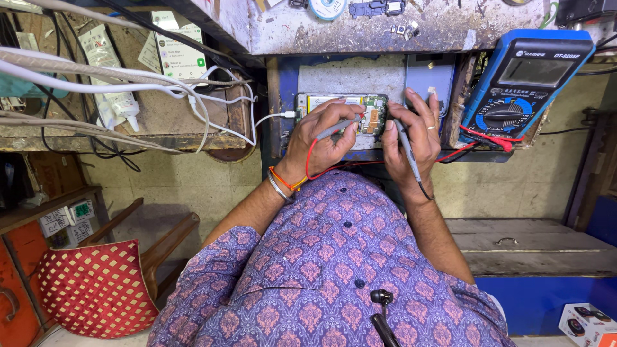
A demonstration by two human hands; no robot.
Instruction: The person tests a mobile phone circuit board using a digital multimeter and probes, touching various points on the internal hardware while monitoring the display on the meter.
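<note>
An opened phone (339, 110) with its circuit board bare lies on a grey pad (350, 77) on the small bench. My left hand (319, 142), with bangles at the wrist, holds a red-wired test probe (337, 128) whose tip rests on the board. My right hand (414, 138), a ring on one finger, holds a black test probe (406, 146) at the phone's right end. Both leads run to a blue multimeter (522, 80) leaning at the right. A white cable (273, 117) is plugged into the phone's left end.
A grey-blue back cover (429, 76) lies beside the pad. A second phone with a lit screen (178, 48) and a bundle of white cables (96, 74) sit on the left shelf. A chair with a red cushion (96, 289) stands lower left. A drawer (508, 243) is at the right.
</note>
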